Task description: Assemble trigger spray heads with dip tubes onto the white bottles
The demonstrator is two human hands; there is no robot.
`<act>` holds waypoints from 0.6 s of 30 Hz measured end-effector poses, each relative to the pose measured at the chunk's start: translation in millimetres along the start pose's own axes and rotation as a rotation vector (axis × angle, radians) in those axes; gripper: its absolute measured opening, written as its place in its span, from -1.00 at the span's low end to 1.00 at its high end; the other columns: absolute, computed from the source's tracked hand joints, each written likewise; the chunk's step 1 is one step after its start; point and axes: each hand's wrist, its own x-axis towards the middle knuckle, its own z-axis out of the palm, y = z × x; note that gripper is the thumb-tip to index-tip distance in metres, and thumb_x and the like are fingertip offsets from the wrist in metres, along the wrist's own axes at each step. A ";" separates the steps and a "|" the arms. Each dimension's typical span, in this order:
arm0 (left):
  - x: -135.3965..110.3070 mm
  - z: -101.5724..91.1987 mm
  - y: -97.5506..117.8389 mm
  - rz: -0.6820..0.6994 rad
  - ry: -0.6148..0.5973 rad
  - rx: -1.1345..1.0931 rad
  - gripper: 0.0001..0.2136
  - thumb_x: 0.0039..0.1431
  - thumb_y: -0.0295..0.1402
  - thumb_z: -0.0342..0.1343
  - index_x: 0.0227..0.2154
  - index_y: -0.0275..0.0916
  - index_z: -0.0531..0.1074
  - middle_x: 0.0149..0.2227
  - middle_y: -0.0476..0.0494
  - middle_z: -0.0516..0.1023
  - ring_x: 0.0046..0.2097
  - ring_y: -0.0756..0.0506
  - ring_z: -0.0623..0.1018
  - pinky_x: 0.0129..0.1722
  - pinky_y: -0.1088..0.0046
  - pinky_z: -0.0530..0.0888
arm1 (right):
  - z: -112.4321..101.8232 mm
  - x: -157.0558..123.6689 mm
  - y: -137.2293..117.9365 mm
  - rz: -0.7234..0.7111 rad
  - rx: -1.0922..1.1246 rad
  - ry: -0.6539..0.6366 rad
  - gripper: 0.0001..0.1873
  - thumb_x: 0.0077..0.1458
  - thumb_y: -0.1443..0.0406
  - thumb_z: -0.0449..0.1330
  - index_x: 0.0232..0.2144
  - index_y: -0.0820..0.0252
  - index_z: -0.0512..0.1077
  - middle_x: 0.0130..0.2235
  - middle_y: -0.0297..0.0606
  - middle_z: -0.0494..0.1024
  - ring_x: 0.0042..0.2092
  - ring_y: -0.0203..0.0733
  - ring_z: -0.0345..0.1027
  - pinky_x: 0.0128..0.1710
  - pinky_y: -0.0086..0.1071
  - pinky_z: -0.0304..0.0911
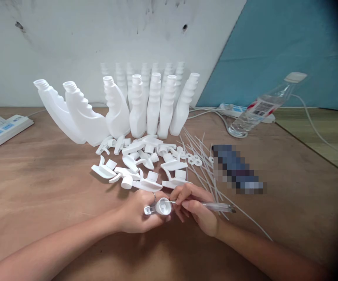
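Note:
My left hand (pixel 139 212) is closed around a white spray trigger head (pixel 163 207), its round collar turned up toward me. Between the fingers of my right hand (pixel 196 207) is a slim screwdriver (pixel 217 207) with a clear handle. Its thin metal tip reaches the rim of the collar; how far inside it goes, I cannot tell. Just beyond my hands lies a pile of white trigger heads (pixel 148 183). Small white ring washers (pixel 197 161) and long thin white tubes (pixel 207 183) lie to the right of the pile.
Several white plastic bottles (pixel 137 109) stand open-necked in rows at the back, by the wall. A clear water bottle (pixel 253 113) is at the back right, near a power strip (pixel 236 109). Another power strip (pixel 8 130) lies left. A pixelated dark object (pixel 236 168) rests on the right.

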 end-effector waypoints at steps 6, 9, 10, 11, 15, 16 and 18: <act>1.0 -1.4 -0.4 -0.016 -0.013 -0.078 -0.92 0.17 -0.43 0.09 -0.33 -0.35 0.38 -0.40 -0.07 0.43 -0.40 0.03 0.38 -0.37 0.55 0.31 | 0.4 1.9 -1.5 0.058 0.157 0.080 -0.91 0.08 0.37 0.06 -0.43 0.21 0.36 -0.40 -0.33 0.45 -0.64 -0.40 0.28 -0.71 -0.55 -0.03; 1.3 -1.1 -0.3 -0.022 0.015 -0.015 -0.94 0.12 -0.46 0.10 -0.33 -0.34 0.39 -0.42 -0.04 0.41 -0.41 0.03 0.37 -0.39 0.54 0.29 | -1.5 -0.6 -4.4 -0.028 -0.039 0.032 -0.89 0.10 0.39 0.05 -0.42 0.22 0.37 -0.37 -0.31 0.44 -0.60 -0.41 0.28 -0.64 -0.51 0.04; 1.2 -0.7 -0.2 -0.019 0.023 0.010 -0.94 0.11 -0.47 0.10 -0.33 -0.33 0.39 -0.42 -0.03 0.41 -0.41 0.03 0.37 -0.39 0.55 0.29 | -1.2 -1.5 -6.3 -0.068 -0.132 0.008 -0.87 0.11 0.40 0.03 -0.41 0.21 0.37 -0.38 -0.31 0.44 -0.59 -0.42 0.26 -0.62 -0.50 0.06; 1.1 -0.2 0.0 -0.014 0.030 0.035 -0.94 0.10 -0.48 0.10 -0.33 -0.33 0.39 -0.42 -0.03 0.42 -0.41 0.03 0.38 -0.39 0.54 0.29 | -0.2 -2.0 -8.6 -0.117 -0.237 -0.012 -0.85 0.12 0.42 0.02 -0.41 0.20 0.37 -0.39 -0.32 0.45 -0.59 -0.42 0.25 -0.60 -0.50 0.08; 0.6 1.9 0.3 0.011 0.029 0.111 -0.97 0.12 -0.46 0.08 -0.36 -0.31 0.39 -0.41 -0.03 0.45 -0.39 0.02 0.42 -0.36 0.53 0.29 | 7.5 -0.8 -18.8 -0.361 -0.630 -0.027 -0.82 0.10 0.47 -0.02 -0.42 0.16 0.32 -0.48 -0.37 0.44 -0.58 -0.39 0.21 -0.54 -0.46 0.11; 0.6 2.3 0.0 0.012 0.031 0.120 -0.96 0.13 -0.44 0.08 -0.37 -0.31 0.38 -0.41 -0.03 0.45 -0.39 0.02 0.42 -0.36 0.53 0.29 | 9.1 -0.4 -20.3 -0.410 -0.701 -0.032 -0.82 0.08 0.47 -0.02 -0.41 0.15 0.31 -0.49 -0.37 0.43 -0.57 -0.38 0.21 -0.53 -0.45 0.11; 0.7 3.1 -1.0 0.018 0.032 0.128 -0.94 0.15 -0.42 0.07 -0.37 -0.30 0.38 -0.41 -0.04 0.44 -0.40 0.01 0.41 -0.37 0.52 0.29 | 10.5 -0.6 -20.7 -0.480 -0.803 -0.059 -0.84 0.07 0.47 -0.03 -0.39 0.13 0.27 -0.49 -0.36 0.42 -0.58 -0.35 0.19 -0.53 -0.42 0.08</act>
